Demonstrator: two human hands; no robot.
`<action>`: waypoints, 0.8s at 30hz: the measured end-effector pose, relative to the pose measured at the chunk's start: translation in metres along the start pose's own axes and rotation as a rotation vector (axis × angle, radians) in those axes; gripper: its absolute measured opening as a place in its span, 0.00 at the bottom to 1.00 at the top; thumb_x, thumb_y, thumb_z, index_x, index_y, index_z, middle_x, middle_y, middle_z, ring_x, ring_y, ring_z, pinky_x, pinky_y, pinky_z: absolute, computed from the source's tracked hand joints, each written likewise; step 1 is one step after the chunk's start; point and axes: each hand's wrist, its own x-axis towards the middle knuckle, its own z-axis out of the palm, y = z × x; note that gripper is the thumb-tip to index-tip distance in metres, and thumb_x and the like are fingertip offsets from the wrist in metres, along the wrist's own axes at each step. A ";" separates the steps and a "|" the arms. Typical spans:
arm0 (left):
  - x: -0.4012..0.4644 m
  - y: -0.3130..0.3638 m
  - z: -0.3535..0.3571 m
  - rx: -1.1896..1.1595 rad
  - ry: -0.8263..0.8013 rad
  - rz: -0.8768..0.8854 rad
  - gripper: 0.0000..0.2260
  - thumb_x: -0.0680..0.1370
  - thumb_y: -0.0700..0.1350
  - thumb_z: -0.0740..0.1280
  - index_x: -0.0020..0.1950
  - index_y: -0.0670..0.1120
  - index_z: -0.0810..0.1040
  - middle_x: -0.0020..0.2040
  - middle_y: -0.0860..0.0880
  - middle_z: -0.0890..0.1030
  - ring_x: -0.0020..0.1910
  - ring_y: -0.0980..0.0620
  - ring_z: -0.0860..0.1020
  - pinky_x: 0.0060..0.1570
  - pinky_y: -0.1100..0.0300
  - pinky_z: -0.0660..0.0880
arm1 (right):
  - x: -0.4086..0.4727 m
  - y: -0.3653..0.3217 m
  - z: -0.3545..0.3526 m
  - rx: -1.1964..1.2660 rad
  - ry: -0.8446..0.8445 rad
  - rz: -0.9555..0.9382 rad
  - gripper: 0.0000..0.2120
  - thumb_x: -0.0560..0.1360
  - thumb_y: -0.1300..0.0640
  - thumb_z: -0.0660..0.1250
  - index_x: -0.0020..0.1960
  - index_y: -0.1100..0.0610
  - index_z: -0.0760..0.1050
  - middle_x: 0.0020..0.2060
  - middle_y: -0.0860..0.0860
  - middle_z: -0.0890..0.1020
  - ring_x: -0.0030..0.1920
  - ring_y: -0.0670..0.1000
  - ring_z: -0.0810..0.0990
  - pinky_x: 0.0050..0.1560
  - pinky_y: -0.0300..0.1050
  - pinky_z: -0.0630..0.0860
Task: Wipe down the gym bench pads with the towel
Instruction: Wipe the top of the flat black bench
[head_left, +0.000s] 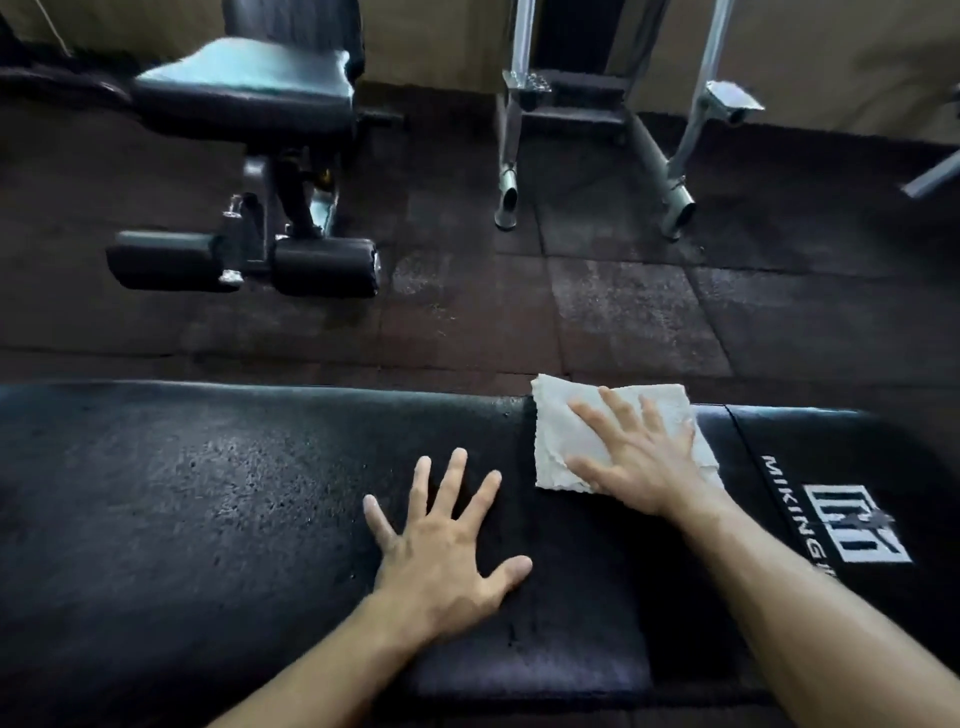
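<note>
Two hands lie flat on the black bench pad (208, 493) that crosses the lower part of the head view. Our left hand (441, 556) rests on the bare pad near its middle, palm down, with the fingers straight and spread wide and the thumb pointing to the right. Our right hand (639, 457) presses on the white towel (566, 436), also palm down, and its fingers are straight and spread over the cloth; it does not pinch or grip it. The towel is folded to a rough square and lies on the far edge of the pad, just to the right of the left hand and apart from it. To the right of the towel a seam divides the pad, and beyond it we see a white logo (857, 525) with letters printed on the black cover. The surface of the pad looks worn and speckled at the left. Behind the pad is the dark floor of rubber tiles (623, 312). Farther back at the left stands another bench with a black seat (239, 93) and two foam rollers (322, 267), and at the right a metal frame (670, 171) with grey tubes.
</note>
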 end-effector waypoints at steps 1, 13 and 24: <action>0.002 0.000 -0.001 -0.019 0.007 0.012 0.41 0.72 0.76 0.53 0.78 0.65 0.38 0.77 0.57 0.28 0.75 0.46 0.27 0.65 0.23 0.35 | 0.001 -0.002 -0.005 0.001 -0.012 0.010 0.42 0.64 0.19 0.42 0.77 0.28 0.44 0.82 0.40 0.43 0.81 0.58 0.42 0.72 0.78 0.45; -0.006 -0.015 -0.009 -0.011 -0.025 0.075 0.37 0.75 0.73 0.55 0.79 0.64 0.43 0.79 0.57 0.32 0.77 0.50 0.30 0.69 0.31 0.33 | 0.034 -0.007 0.022 0.026 0.212 0.107 0.38 0.67 0.17 0.30 0.76 0.26 0.39 0.81 0.41 0.52 0.82 0.57 0.46 0.74 0.76 0.45; -0.008 -0.102 -0.025 0.124 0.037 0.019 0.35 0.70 0.78 0.49 0.74 0.73 0.40 0.78 0.61 0.32 0.77 0.52 0.32 0.69 0.28 0.36 | 0.014 -0.072 0.008 0.050 0.196 0.052 0.33 0.73 0.24 0.42 0.76 0.30 0.52 0.78 0.40 0.60 0.80 0.62 0.51 0.69 0.78 0.48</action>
